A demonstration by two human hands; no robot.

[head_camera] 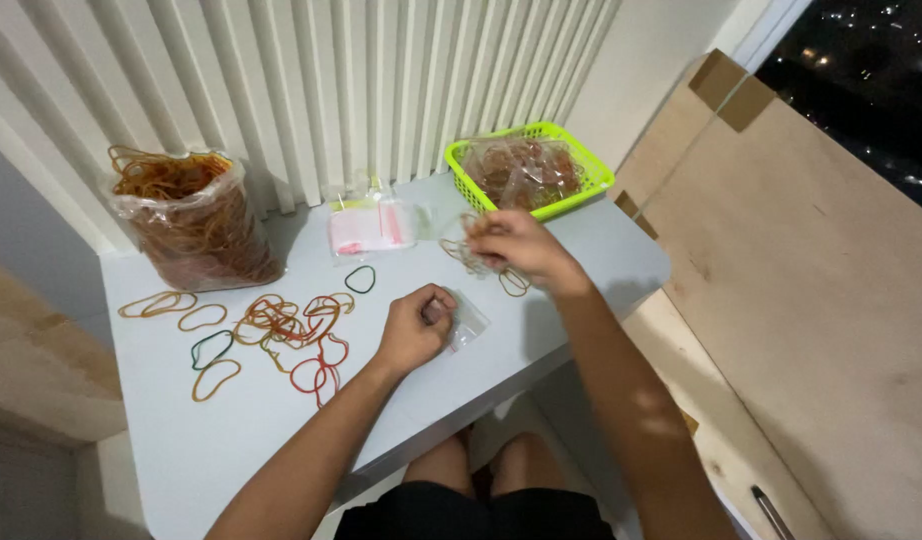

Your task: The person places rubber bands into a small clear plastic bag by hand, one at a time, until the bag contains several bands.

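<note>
Resting on a pale grey table (pixel 231 440) against a ribbed white wall, the left hand (pixel 416 328) pinches one small clear bag (pixel 465 322); beyond the bag, the right hand (pixel 516 247) grips several rubber bands (pixel 476 262). One green basket (pixel 584 158) sits farther back.

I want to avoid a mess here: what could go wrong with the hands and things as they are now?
1. The right hand holds a bunch of rubber bands above the table; some might slip out and scatter.
2. The small clear bag pinched by the left hand lies near the table's front edge and could slide off.
3. The loose bands beside the left forearm could get swept to the floor.
</note>
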